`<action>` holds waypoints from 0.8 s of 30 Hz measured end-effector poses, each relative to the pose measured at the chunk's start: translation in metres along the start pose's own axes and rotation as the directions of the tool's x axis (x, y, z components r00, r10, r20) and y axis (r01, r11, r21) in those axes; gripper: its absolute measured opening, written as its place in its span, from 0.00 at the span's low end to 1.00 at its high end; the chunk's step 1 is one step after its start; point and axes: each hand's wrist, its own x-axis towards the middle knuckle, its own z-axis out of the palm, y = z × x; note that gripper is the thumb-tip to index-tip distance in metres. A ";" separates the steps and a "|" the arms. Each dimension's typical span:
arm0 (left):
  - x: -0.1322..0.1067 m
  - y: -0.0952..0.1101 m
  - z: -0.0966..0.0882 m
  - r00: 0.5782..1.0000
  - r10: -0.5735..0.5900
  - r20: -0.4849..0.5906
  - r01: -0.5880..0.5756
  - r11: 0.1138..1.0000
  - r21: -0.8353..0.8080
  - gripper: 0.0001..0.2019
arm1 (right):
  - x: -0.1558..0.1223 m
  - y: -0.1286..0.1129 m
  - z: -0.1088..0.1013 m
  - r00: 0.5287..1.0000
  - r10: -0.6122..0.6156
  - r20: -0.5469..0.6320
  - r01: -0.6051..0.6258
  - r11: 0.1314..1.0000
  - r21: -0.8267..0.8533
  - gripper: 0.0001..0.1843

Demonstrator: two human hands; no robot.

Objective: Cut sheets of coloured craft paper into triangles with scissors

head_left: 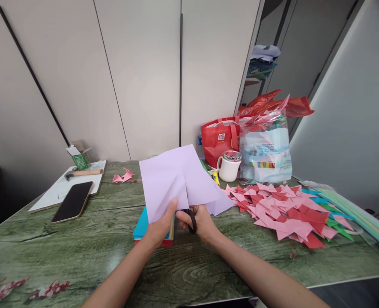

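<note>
A sheet of light purple paper (166,171) is held up over the table by my left hand (162,222), whose thumb presses on its lower edge. My right hand (200,220) grips a pair of scissors by the black handles (192,222). The blades are mostly hidden behind the paper, where a slit runs up from the near edge between my hands. To the right of the slit, the paper bends away. Under my left hand lies a stack of coloured paper (141,226), blue on top with red at the bottom.
Folded pink and red paper pieces (282,209) are heaped at the right. Behind them stand a white mug (229,167), a red bag (219,145) and a plastic bag (266,154). A phone (73,201), a hammer (84,173) and a green box (79,158) are at the left.
</note>
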 end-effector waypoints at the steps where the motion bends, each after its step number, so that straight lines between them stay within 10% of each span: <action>1: 0.000 0.000 0.000 1.000 0.007 0.004 -0.007 1.000 -0.002 0.14 | 0.000 0.001 0.000 1.000 0.001 -0.002 -0.001 1.000 -0.003 0.18; 24: 0.006 -0.009 -0.003 0.999 -0.006 0.039 0.011 0.990 -0.139 0.12 | 0.001 -0.001 0.001 0.993 -0.036 0.108 0.026 0.995 0.097 0.18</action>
